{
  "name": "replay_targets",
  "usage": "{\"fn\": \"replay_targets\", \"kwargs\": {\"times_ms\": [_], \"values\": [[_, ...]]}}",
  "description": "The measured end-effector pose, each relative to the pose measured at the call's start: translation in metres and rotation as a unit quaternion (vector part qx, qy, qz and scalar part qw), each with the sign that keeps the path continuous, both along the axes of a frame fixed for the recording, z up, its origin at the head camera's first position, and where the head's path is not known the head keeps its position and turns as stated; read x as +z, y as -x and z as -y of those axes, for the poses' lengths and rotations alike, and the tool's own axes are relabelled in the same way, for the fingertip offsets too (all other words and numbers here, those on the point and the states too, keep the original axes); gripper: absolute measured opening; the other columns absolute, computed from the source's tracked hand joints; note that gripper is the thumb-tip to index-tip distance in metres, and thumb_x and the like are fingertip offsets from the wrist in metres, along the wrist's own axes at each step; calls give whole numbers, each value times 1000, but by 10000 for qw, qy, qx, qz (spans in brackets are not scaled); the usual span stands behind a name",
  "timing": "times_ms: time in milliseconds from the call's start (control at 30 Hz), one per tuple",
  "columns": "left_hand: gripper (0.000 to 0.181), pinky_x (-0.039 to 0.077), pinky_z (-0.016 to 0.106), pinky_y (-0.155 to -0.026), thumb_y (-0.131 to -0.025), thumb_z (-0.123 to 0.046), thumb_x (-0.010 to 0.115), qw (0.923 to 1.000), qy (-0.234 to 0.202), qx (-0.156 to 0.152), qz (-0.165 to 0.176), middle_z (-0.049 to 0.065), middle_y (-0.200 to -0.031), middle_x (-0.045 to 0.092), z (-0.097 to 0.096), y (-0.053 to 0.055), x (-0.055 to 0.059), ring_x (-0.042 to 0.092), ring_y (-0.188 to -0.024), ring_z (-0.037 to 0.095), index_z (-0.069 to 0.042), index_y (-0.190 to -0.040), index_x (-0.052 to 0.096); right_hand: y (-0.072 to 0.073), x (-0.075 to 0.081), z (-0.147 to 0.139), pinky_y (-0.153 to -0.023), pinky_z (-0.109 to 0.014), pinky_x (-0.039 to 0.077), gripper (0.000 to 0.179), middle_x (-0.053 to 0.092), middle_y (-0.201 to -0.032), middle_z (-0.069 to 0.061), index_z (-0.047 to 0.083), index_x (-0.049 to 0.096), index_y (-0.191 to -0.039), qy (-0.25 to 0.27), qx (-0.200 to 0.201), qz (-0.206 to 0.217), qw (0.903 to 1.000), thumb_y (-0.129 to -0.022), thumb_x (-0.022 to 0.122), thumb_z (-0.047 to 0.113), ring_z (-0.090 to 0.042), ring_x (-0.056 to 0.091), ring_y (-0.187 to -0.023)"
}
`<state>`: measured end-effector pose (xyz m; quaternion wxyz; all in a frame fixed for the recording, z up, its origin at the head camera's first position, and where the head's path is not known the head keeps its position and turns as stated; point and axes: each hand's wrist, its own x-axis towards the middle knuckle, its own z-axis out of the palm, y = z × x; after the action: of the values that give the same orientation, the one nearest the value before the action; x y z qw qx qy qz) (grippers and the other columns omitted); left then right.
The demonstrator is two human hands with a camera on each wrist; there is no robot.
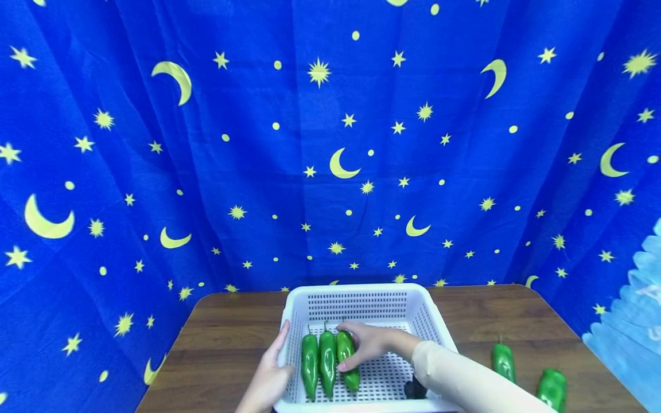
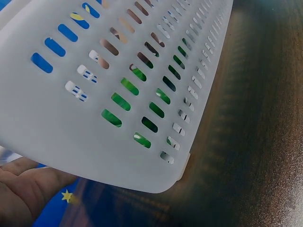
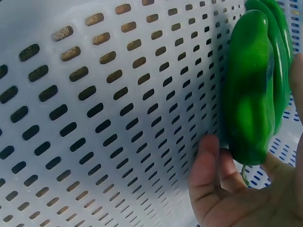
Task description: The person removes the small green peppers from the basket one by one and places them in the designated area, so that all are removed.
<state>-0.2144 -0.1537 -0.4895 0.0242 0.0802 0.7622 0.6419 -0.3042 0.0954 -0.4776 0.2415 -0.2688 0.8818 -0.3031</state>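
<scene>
Three long green peppers stand side by side in a white perforated basket (image 1: 361,406), toward its left wall: a left pepper (image 1: 310,367), a middle pepper (image 1: 327,364) and a right pepper (image 1: 352,380). My right hand (image 1: 373,339) reaches in over the right pepper, fingers at its stem end and thumb on its lower part. In the right wrist view, fingertips curl about the end of this pepper (image 3: 248,90), which leans against the others. My left hand (image 1: 271,370) rests against the basket's left rim, index finger stretched along it. The left wrist view shows the basket wall (image 2: 94,142) beside that hand.
On the brown wooden table (image 1: 232,332), one green pepper (image 1: 503,361) and another green pepper (image 1: 552,390) lie right of the basket. A small black object (image 1: 415,389) shows under the right sleeve. A blue curtain (image 1: 258,172) with moons and stars hangs behind.
</scene>
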Motion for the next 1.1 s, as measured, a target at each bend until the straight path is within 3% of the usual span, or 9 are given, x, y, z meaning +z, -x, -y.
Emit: {"fn": "replay_targets", "kwargs": {"times_ms": [200, 400, 800, 1100], "values": [[97, 49, 64, -100, -74, 15, 48, 10000, -26, 1, 9, 32, -160, 16, 0, 0, -1, 36, -136, 58, -12, -160, 12, -1, -2, 4, -98, -42, 53, 86, 57, -120, -2, 16, 43, -145, -404, -115, -344, 9985, -74, 84, 38, -16, 58, -105], [97, 50, 64, -99, -74, 15, 49, 10000, 3, 38, 13, 31, -160, 17, 1, 1, 0, 36, -136, 58, -12, -160, 13, -1, -1, 7, -99, -44, 52, 86, 58, -114, -3, 19, 44, -146, -559, -242, -379, 9974, -73, 84, 39, -16, 57, -104], [96, 50, 63, -99, -76, 14, 49, 10000, -64, 2, 16, 32, -160, 15, 1, 0, 1, 36, -136, 58, -12, -160, 12, 1, 0, 10, -76, -24, 52, 77, 59, -96, 5, 15, 53, -134, -124, -384, -246, 9989, -65, 86, 19, -9, 55, -82], [96, 50, 63, -100, -75, 14, 49, 10000, -62, -2, -4, 32, -159, 17, 1, -1, -1, 37, -136, 57, -12, -160, 13, 2, 1, 3, -87, -33, 57, 80, 60, -106, -1, 13, 50, -137, 403, -313, 314, 9982, -65, 84, 13, -14, 60, -92]]}}
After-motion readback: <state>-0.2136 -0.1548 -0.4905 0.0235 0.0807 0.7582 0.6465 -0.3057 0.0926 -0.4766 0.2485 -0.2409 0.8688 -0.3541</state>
